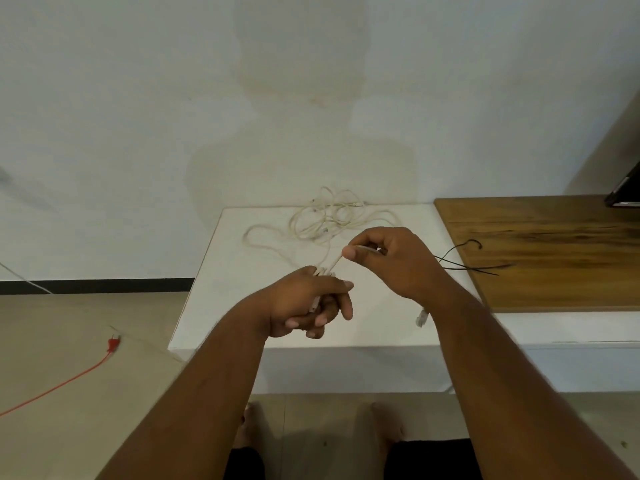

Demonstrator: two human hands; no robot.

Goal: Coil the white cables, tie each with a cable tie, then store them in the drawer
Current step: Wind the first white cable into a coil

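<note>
Stained white wall (138, 98), black skirting (97, 285), beige floor (69, 341) with orange cord (52, 386); wooden panel (554, 251) beside white desk (221, 289).

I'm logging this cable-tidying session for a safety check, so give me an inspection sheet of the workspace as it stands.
Surface: white cabinet top, with a brown wooden board adjoining on its right.
Job's things: loose tangle of white cable lying at the back of the top; thin black cable ties on the board's left edge; no drawer seen.
Clutter: white cable plug near the front edge.
Hands: left hand gripping coiled turns of white cable; right hand pinching the cable strand that leads to the coil.
Cables: red cord with plug on the floor, left.
Surroundings: pale wall; dark object at far right, unclear.
</note>
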